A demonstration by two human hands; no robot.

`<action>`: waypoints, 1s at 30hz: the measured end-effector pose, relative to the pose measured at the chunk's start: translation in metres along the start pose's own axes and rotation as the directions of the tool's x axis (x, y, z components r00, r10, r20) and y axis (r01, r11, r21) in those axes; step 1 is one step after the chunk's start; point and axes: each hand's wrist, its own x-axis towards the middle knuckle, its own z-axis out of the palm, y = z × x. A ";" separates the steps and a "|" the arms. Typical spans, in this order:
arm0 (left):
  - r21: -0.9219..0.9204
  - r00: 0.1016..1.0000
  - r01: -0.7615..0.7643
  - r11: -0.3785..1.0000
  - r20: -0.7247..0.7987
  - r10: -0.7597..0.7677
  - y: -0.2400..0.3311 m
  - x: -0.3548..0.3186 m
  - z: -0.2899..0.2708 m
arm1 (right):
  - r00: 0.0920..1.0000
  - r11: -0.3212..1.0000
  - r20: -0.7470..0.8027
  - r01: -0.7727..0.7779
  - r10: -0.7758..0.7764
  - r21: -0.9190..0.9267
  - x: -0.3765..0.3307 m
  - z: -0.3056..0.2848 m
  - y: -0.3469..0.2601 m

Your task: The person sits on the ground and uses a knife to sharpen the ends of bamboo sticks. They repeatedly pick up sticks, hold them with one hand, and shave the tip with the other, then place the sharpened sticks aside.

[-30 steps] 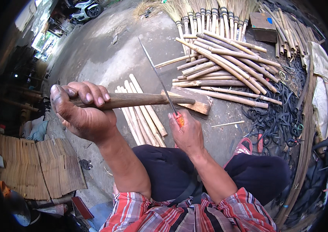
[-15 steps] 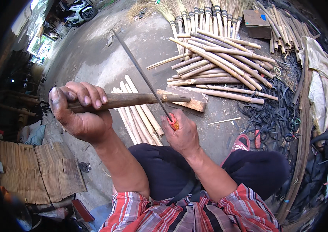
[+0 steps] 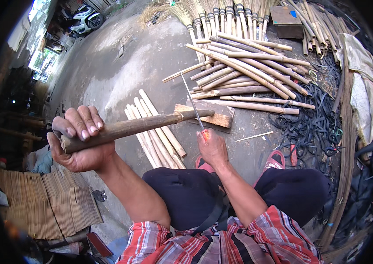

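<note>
- L hand: fist wrapped tight round the thick end of a brown bamboo stick, thumb underneath, fingers curled over the top. Stick runs level to the right; far tip rests on the wood block.
- R hand: closed round the orange handle of a knife. Blade is long, thin and points up and away, crossing the stick just before its tip. Whether the edge bites into the stick or only touches it, can't tell.
- Wood block: flat, pale, lies on the concrete ground in front of the knees, near the middle of the floor.
- Cut pale bamboo lengths: small fan on the ground under the stick, just left of the block.
- Big bamboo pile: crossed poles behind the block, toward the far edge of the floor.
- Brooms: row w/ straw heads at the far edge.
- Brown box: plain rectangular, far right corner; no label readable.
- Black straps: tangled heap along the right edge.
- Stacked thin slats: near left corner.
- Scooter: white, far left corner.
- Red sandals by the knees.
</note>
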 end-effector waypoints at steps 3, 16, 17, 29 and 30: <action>-0.029 0.998 0.005 1.000 0.059 -0.003 -0.001 0.001 -0.001 | 0.997 0.995 0.006 0.078 -0.079 0.070 0.000 -0.004 -0.004; -0.125 0.977 0.194 0.973 0.112 -0.180 0.007 0.001 0.001 | 0.989 0.982 0.021 0.143 -0.146 0.125 0.000 -0.006 -0.014; -0.125 0.982 0.177 0.976 0.090 -0.166 0.007 0.001 0.001 | 0.996 0.990 0.074 0.047 -0.057 0.136 0.001 -0.006 -0.012; -0.176 0.993 0.071 0.982 0.103 -0.053 0.005 -0.001 -0.009 | 0.999 0.998 -0.042 -0.011 0.008 -0.067 0.000 -0.005 -0.003; -0.179 0.989 0.077 0.981 0.138 -0.053 0.006 0.001 -0.012 | 0.998 0.997 -0.051 -0.045 0.042 -0.058 -0.001 -0.005 -0.001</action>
